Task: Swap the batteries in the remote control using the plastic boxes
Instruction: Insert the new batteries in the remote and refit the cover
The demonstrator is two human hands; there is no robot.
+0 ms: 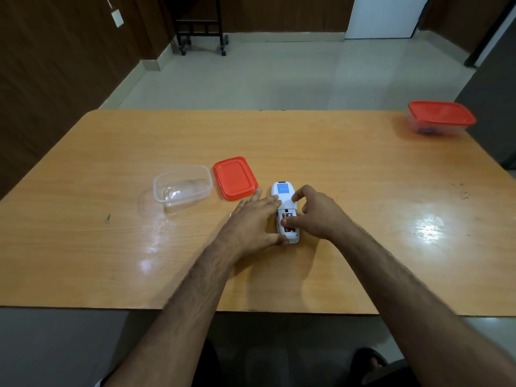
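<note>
Both hands are down on the white remote control (pixel 285 210), which lies face down near the middle of the wooden table (pixel 363 219) with its battery bay uncovered. Left hand (pixel 255 222) presses flat along the remote's left edge, fingers spread, thumb hooked at the near end: bracing it, not closed around anything. Right hand (pixel 315 213) curls over from the right, fingertips dipping into the bay onto the reddish batteries (pixel 287 219); whether one is actually pinched, I cannot tell.

Risks now, biggest first. That table top looks glossy, so if the left hand eases off while the right one pries, the whole remote could skid. Out at the far right corner sits the closed box with the red lid (pixel 441 118), something dark inside, well apart from the hands: a long reach, and a loose cell could roll off meanwhile. Closer, the open clear box (pixel 181 188) waits empty on the left, its red lid (pixel 234 177) lying flat between box and remote. Smallest worry: a battery springing free and rolling, or old and new getting mixed.
</note>
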